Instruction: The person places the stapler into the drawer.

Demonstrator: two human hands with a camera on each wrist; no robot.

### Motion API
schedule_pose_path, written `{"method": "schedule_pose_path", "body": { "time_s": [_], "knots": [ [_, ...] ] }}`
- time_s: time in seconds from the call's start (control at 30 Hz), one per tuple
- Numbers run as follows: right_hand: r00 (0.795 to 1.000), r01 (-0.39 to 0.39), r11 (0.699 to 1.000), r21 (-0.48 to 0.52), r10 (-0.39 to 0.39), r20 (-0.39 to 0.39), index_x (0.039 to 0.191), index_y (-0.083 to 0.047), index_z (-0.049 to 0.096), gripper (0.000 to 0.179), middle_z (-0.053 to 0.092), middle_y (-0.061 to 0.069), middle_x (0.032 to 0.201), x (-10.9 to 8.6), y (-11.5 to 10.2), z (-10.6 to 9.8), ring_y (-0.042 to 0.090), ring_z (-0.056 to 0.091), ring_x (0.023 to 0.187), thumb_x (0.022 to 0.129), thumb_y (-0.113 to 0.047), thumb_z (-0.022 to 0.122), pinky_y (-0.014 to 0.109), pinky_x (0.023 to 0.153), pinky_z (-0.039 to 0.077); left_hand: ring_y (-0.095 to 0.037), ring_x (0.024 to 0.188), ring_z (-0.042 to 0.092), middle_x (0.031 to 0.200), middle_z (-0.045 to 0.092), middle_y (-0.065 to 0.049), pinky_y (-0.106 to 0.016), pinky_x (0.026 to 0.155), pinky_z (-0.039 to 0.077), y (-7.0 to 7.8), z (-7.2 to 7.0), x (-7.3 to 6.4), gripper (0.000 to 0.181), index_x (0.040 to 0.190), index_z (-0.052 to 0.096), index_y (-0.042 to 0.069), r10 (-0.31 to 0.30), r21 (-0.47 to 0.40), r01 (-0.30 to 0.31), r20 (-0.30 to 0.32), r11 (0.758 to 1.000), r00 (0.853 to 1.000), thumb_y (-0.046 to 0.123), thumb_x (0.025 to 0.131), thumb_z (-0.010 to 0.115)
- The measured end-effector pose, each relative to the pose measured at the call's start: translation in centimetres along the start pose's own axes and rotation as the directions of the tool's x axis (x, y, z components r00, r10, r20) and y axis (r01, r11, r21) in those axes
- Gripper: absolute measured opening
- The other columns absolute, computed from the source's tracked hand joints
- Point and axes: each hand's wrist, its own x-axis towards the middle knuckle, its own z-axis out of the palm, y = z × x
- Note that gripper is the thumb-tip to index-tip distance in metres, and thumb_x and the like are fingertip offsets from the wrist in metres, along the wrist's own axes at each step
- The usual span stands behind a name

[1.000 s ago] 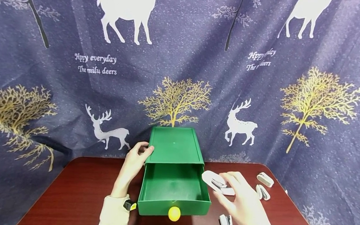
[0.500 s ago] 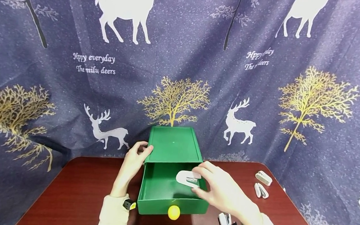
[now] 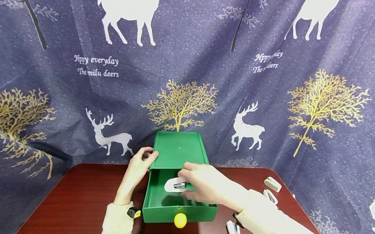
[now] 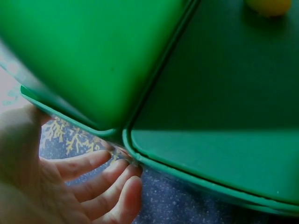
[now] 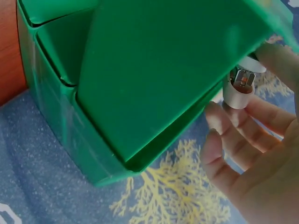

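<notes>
A green drawer box [image 3: 180, 150] stands on the table, its drawer [image 3: 180, 215] pulled out towards me, with a yellow round knob [image 3: 180, 220] on the front. My left hand [image 3: 140, 164] rests against the box's left side, thumb at the top edge, its fingers loosely spread in the left wrist view. Over the drawer's inside, my right hand [image 3: 203, 183] pinches a small white stapler [image 3: 172, 185], rounded end pointing left. In the right wrist view the stapler [image 5: 238, 91] shows its metal end between thumb and fingers. Whether it touches the drawer floor I cannot tell.
At the right of the brown table [image 3: 84, 196] lie a stapler [image 3: 272, 184] and another stapler [image 3: 269, 196] partly behind the sleeve. One more stapler [image 3: 233, 232] sits right of the drawer front. A patterned curtain [image 3: 190, 60] hangs behind the table.
My right hand has carried the white stapler leftwards from beside the drawer to over its inside. The left hand has stayed at the box's side.
</notes>
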Motion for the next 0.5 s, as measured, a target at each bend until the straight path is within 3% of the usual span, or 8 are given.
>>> {"method": "schedule_pose_path", "body": {
  "time_s": [0.2,0.5],
  "knots": [
    [0.992,-0.048,0.998,-0.033,0.052,0.119,0.094,-0.018,0.066,0.027,0.049,-0.01,0.083,1.7,-0.5,0.5,0.004,0.048,0.066,0.081,-0.036,0.08,0.023,0.059,0.045,-0.023,0.089,0.062,0.108,0.062,-0.011,-0.033,0.068,0.053,-0.1,0.1,0.1,0.056,0.131,0.056,0.012,-0.001,-0.005,0.001,0.003,1.0,1.0,0.052,0.091,0.064],
    [0.959,-0.14,0.989,-0.052,0.149,0.243,0.09,-0.018,0.065,0.028,0.048,-0.01,0.078,3.2,-1.1,1.1,0.007,0.047,0.063,0.081,-0.04,0.08,0.027,0.053,0.042,-0.024,0.092,0.062,0.111,0.061,-0.012,-0.034,0.07,0.053,-0.1,-0.2,0.0,0.059,0.133,0.054,0.013,-0.01,0.001,0.01,0.019,1.0,1.0,0.054,0.091,0.062]
  ]
}}
